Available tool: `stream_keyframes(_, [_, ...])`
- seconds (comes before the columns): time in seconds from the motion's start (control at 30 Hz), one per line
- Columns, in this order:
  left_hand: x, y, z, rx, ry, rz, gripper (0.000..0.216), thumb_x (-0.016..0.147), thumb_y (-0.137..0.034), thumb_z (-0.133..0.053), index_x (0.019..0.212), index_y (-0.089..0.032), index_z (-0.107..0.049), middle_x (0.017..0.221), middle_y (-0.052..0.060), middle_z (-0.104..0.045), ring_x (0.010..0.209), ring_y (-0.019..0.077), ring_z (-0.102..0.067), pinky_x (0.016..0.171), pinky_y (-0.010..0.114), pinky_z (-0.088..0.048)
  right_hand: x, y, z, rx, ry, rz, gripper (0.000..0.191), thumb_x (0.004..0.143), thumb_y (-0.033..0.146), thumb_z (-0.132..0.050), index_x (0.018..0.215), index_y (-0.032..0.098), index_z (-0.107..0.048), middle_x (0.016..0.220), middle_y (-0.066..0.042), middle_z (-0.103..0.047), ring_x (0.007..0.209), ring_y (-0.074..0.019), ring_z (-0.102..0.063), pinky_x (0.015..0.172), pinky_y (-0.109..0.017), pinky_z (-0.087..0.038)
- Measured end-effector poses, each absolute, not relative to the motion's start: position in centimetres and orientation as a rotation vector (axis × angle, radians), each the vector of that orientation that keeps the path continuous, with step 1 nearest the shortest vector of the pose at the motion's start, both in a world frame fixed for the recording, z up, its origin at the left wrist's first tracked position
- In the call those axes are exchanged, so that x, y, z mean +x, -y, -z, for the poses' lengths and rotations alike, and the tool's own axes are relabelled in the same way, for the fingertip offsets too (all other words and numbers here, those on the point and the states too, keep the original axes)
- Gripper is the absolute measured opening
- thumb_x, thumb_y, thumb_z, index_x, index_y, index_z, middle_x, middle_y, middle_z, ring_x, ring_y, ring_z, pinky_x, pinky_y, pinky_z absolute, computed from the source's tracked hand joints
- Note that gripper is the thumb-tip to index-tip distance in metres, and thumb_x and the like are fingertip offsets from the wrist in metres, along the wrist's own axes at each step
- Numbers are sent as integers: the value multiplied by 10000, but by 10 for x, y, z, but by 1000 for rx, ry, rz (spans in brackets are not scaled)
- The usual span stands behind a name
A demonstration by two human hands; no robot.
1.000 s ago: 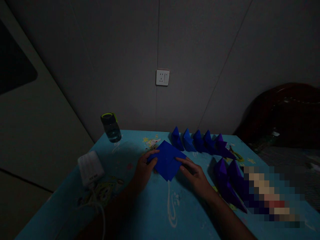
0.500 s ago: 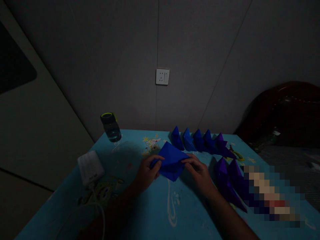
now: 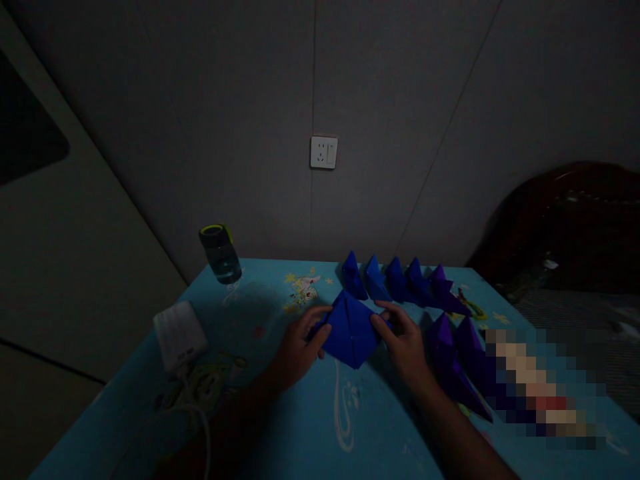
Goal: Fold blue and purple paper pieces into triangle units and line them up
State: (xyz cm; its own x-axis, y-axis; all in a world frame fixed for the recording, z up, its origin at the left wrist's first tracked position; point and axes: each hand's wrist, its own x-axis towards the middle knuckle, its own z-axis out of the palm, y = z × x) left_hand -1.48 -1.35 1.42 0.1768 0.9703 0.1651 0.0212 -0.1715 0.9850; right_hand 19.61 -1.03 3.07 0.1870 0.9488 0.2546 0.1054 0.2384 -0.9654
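Both hands hold a folded sheet of blue origami paper [image 3: 350, 330] just above the table, its diamond face with a middle crease turned toward me. On its left corner my left hand [image 3: 303, 343] is closed, thumb in front and fingers behind. My right hand [image 3: 403, 337] pinches the right corner in the same way. Behind the paper stands a row of several blue and purple paper boats, among them a light blue paper boat [image 3: 376, 279]. Right of my right hand is a purple paper boat [image 3: 453, 363] with another beside it.
A water bottle [image 3: 221, 255] stands at the back left of the blue patterned table [image 3: 280, 427]. Nearer lies a white power bank [image 3: 180, 337] with a cable [image 3: 206, 433] running toward me. A blurred-out patch covers the right side. A wall socket [image 3: 324, 153] sits behind.
The blue paper has turned in my hands and moved slightly right and down; a face with a middle crease now shows. Both hands keep their hold on its corners.
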Motion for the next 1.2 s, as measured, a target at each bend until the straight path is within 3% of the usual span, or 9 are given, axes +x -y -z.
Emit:
stream_keyframes(0.07, [-14, 13, -15, 1424, -1034, -1189, 434, 894, -414, -556, 1283, -225, -519, 648, -64, -525, 415, 58, -503, 413, 175, -393, 195, 9, -30, -1187, 1181, -894, 449, 722, 464, -761, 1080, 200, -705, 705, 15, -565, 609, -141, -512, 552, -259, -411])
stream_keyframes(0.17, [-15, 10, -15, 1385, -1078, -1210, 481, 889, -423, -565, 1327, -242, -485, 635, -79, -516, 381, 48, -471, 385, 166, -367, 195, 7, -31, -1198, 1211, -1068, 484, 711, 512, -756, 1067, 184, -729, 761, -28, -671, 679, -183, -601, 631, -300, -476])
stream_keyframes(0.27, [-17, 8, -14, 1343, -1126, -1218, 436, 866, -447, -594, 1225, -203, -553, 615, -74, -545, 339, 38, -429, 351, 164, -323, 194, 6, -33, -1198, 1274, -1197, 466, 720, 554, -734, 966, 160, -761, 861, -89, -744, 803, -255, -660, 750, -372, -508])
stream_keyframes(0.37, [-17, 7, -15, 1345, -1149, -1206, 397, 852, -444, -611, 1132, -164, -603, 578, -58, -566, 336, 46, -442, 356, 169, -326, 194, 7, -35, -1226, 1282, -1151, 476, 729, 576, -714, 915, 141, -762, 859, -103, -751, 792, -267, -659, 738, -378, -506])
stream_keyframes(0.57, [-15, 10, -11, 1359, -1024, -1259, 531, 816, -350, -658, 1294, -197, -486, 895, 47, -703, 434, 61, -533, 400, 186, -409, 197, 4, -31, -1263, 1206, -1036, 453, 709, 593, -717, 830, 158, -749, 711, -48, -705, 653, -212, -600, 597, -305, -464])
stream_keyframes(0.73, [-16, 7, -9, 1397, -1053, -1323, 305, 866, -369, -599, 1096, -174, -562, 485, -72, -569, 389, 84, -497, 420, 184, -399, 198, 3, -28, -1269, 1235, -986, 446, 747, 587, -686, 874, 166, -758, 687, -33, -686, 609, -184, -564, 559, -283, -441])
stream_keyframes(1.0, [-19, 6, -9, 1423, -1120, -1401, 205, 825, -367, -643, 876, -171, -618, 499, -51, -600, 399, 87, -516, 433, 196, -401, 195, 7, -34, -1215, 1222, -982, 503, 735, 631, -681, 950, 183, -760, 855, -93, -748, 808, -265, -660, 724, -365, -534])
stream_keyframes(1.2, [-19, 4, -3, 1467, -1137, -1375, 194, 814, -368, -654, 778, -184, -606, 568, -23, -658, 430, 97, -553, 467, 208, -427, 199, 5, -30, -1193, 1205, -973, 483, 765, 584, -684, 1020, 177, -742, 926, -98, -753, 841, -259, -671, 757, -369, -534])
